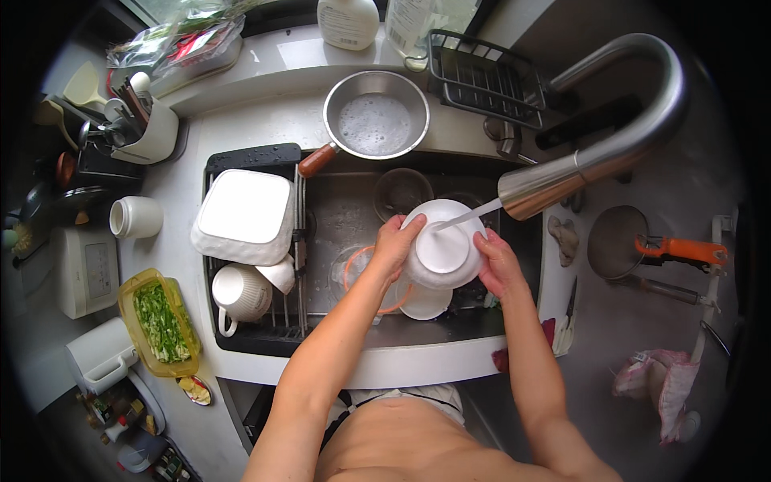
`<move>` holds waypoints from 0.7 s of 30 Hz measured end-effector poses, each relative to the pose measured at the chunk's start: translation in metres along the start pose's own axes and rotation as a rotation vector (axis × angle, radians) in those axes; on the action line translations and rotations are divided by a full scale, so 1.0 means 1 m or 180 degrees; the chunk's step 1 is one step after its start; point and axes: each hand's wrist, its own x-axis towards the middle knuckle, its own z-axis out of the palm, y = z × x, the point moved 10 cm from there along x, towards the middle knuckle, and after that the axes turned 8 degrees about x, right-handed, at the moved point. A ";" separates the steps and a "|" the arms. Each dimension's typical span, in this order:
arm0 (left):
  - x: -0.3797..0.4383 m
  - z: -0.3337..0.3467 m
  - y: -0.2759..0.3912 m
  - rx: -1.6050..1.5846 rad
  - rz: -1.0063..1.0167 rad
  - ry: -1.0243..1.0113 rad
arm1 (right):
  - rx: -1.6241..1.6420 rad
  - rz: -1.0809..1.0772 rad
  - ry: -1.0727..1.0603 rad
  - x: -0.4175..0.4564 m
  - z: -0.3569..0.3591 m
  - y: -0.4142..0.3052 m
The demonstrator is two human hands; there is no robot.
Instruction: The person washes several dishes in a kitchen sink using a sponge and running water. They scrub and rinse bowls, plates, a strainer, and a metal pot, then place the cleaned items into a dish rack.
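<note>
Over the sink (337, 199) I hold a white bowl (443, 271) bottom up. My left hand (394, 247) grips its left side and my right hand (499, 262) its right side. From the steel faucet (536, 187) a stream of water strikes the bowl's base. Beneath the bowl lie a white dish (427, 304) and a clear container with an orange rim (349, 271), both partly hidden. A dark round bowl (402, 191) sits farther back in the sink.
Left in the sink, a drying rack (253, 156) carries an upturned white square dish (247, 208) and a ribbed mug (242, 292). Behind stands a saucepan (376, 123) of sudsy water, its wooden handle over the sink edge. A yellow container of chopped greens (161, 322) rests on the left counter.
</note>
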 end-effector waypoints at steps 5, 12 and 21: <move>-0.008 0.034 -0.023 -0.0022 -0.0902 -0.0389 | 0.0234 -0.0322 0.0258 -0.011 -0.030 -0.012; -0.096 0.000 0.077 0.3290 0.0677 -0.0020 | -0.0001 0.0708 0.0411 0.006 0.021 0.052; -0.135 0.017 0.093 0.4563 0.2805 0.0015 | 0.0096 0.0616 -0.0246 0.011 0.008 0.054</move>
